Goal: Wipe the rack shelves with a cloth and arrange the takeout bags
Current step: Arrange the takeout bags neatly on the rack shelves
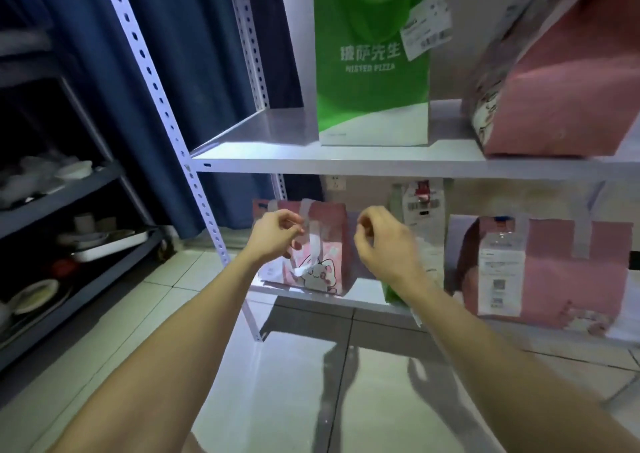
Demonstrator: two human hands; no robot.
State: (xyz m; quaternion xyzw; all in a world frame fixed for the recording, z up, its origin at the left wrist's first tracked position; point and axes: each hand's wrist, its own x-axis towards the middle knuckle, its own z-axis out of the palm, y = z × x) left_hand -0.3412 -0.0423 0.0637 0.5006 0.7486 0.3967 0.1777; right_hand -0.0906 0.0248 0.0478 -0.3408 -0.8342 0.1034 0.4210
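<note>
Head view.

- Small pink glossy takeout bag with a cartoon-cat print [322,265]: stands upright on the lower white metal shelf [367,305], between and just beyond the two hands. Long axis vertical, printed face toward the camera, flat white strap handles at the top.
- Left hand [277,234]: fingers curled, tips at one white handle strap. Blur hides whether they pinch it.
- Right hand [381,241]: fingers curled toward the thumb, just right of the bag's top edge. Cannot tell whether it grasps anything.
- Tall green paper bag with white lettering [370,72]: above the hands on the upper white metal shelf [346,162]. Upright, rectangular and matte, with a white receipt at its top right corner.
- Large pink boxy bag [571,89]: upper shelf, above and right of the right hand, tilted.
- Pink bag with grey straps and a white receipt [561,272]: lower shelf, right of the right hand, upright.
- White perforated steel upright [166,106]: left of the left hand, in front of a dark blue pleated curtain [194,54].
</note>
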